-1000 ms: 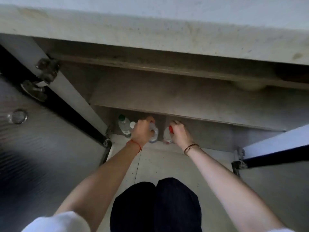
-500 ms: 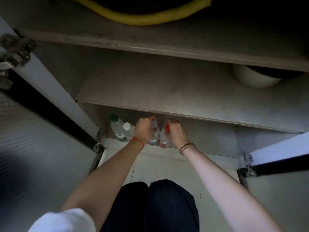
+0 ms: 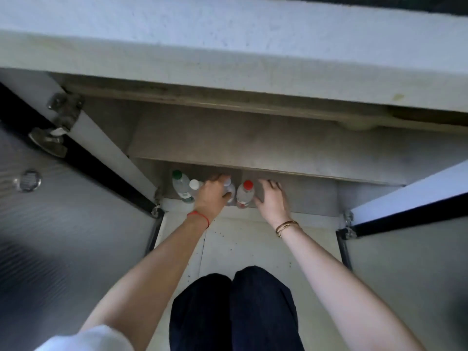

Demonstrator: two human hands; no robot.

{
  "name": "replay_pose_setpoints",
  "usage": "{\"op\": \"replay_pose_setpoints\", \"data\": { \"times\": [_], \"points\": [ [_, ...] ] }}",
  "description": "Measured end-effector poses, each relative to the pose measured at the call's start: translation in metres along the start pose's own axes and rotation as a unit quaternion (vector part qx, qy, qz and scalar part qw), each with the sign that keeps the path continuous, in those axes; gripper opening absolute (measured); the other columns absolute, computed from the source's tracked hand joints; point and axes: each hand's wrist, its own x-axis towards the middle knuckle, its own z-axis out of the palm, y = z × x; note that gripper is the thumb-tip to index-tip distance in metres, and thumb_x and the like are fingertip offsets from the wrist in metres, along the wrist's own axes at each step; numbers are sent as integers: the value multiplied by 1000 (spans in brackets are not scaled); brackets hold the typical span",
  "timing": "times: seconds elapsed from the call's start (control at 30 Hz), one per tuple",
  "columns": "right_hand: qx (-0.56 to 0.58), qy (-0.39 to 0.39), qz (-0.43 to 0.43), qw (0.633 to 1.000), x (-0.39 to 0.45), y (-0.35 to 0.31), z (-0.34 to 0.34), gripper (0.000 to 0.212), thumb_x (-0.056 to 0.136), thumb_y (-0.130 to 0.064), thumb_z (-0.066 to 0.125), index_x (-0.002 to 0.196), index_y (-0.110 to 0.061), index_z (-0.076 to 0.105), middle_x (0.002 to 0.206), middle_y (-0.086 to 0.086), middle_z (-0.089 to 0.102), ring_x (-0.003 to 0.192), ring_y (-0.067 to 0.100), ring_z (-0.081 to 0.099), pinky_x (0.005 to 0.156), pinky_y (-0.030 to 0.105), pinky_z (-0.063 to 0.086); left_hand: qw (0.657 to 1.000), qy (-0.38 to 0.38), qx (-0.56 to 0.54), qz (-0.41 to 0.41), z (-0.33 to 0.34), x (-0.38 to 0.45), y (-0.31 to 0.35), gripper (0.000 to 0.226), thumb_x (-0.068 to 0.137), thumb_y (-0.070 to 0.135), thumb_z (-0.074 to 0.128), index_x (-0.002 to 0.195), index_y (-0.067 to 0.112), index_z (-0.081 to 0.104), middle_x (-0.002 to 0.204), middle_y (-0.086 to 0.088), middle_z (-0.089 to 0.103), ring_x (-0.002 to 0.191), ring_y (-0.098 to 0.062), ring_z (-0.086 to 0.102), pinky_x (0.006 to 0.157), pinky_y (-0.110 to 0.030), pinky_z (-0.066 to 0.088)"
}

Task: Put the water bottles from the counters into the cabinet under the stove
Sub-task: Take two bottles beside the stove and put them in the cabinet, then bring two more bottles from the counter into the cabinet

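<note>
While the left hand grips a clear bottle in the cabinet, the right hand is spread wide, empty. Red-capped bottle stands just beside it.

1. Bright, cool daylight on the countertop edge far above the left hand; source out of view.
2. Dim, flat light inside the cabinet just beyond both hands.
3. Deep shadow at lower left, over the ribbed door.
4. Soft overall, slightly smeared; bottle labels beside the right hand unreadable.
5. Strong wide-angle bending of straight edges toward the borders.
</note>
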Motion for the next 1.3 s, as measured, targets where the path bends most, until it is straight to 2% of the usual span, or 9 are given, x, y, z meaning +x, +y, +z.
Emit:
{"op": "replay_pose_setpoints", "data": {
  "times": [0.17,0.3,0.57,0.73,0.9,1.0,1.17,1.3],
  "points": [
    [38,28,5,999,-59,-37,-82,48,85,-21,67,130,-12,54,126,12,60,122,36,48,102,47,44,999,30,-42,15,-72,-70,43,44,83,16,69,126,15,61,121,-12,64,102,-33,65,83,-37,55],
    [54,56,14,997,-120,-72,-167,48,85,-24,68,129,-14,54,124,9,62,119,31,50,101,45,45,998,48,-19,36,-138,-130,83,41,81,16,69,121,13,62,108,-11,67,94,-34,65,75,-41,56],
    [65,92,27,993,-252,-129,-326,49,86,-25,69,131,-14,54,129,5,59,121,27,47,104,40,41,992,76,-5,101,-267,-243,166,31,82,20,69,112,15,65,114,-3,69,106,-29,62,88,-44,52],
    [55,127,40,990,-325,-146,-394,51,84,-25,70,131,-15,53,128,3,59,123,26,46,106,41,40,986,92,-12,138,-327,-302,214,35,84,19,71,117,16,64,120,-3,67,113,-29,59,95,-46,49],
    [71,161,71,982,-394,-147,-438,53,84,-25,69,133,-17,51,129,1,58,125,25,42,105,40,40,981,70,-14,182,-353,-349,261,36,87,20,67,123,16,61,121,-5,67,116,-29,58,101,-51,46],
    [63,192,89,975,-433,-140,-460,52,85,-26,69,133,-18,51,126,0,58,125,21,42,104,36,37,974,59,-20,219,-355,-371,291,37,87,20,66,124,17,61,115,-3,68,114,-27,58,98,-50,48],
    [63,245,142,957,-495,-110,-490,51,85,-26,69,132,-18,52,126,1,58,125,23,42,106,41,40,962,16,-20,273,-341,-402,350,39,88,22,65,126,18,59,118,-3,66,114,-27,58,101,-51,46],
    [69,277,191,939,-550,-68,-508,52,85,-26,67,133,-21,50,125,-1,57,123,22,41,103,42,41,948,-7,-13,319,-317,-424,408,39,89,23,65,128,18,58,122,-4,65,112,-27,58,97,-52,49]
  ]
}}
